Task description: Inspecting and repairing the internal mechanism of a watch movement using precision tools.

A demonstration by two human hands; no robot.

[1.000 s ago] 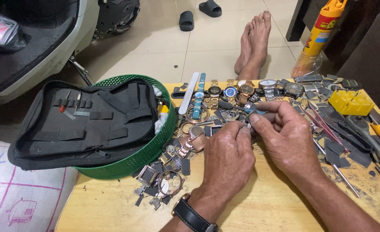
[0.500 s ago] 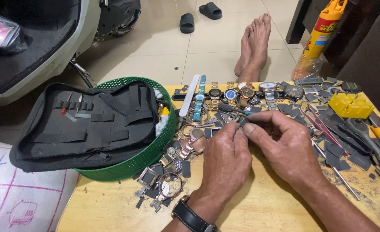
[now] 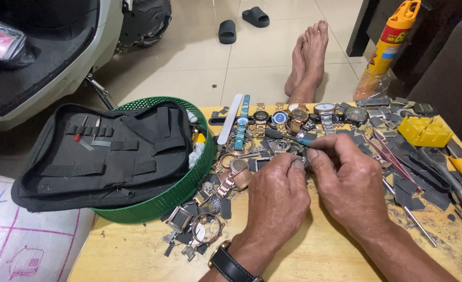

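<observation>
My left hand, with a black wristwatch on its wrist, pinches a small metal watch part over the wooden table. My right hand meets it fingertip to fingertip and grips a thin tool with a blue handle that points up-left. The part between the fingers is mostly hidden. Loose watch cases and strap pieces lie left of my left hand. A row of wristwatches lies beyond the hands.
A green basket holds an open black tool pouch at left. Tweezers, dark scraps, a yellow block and pliers lie at right. An orange spray can, bare feet, sandals and a scooter are beyond the table.
Both hands have shifted slightly nearer and lower over the table, still pinched together on the small part; the tool stays in my right hand.
</observation>
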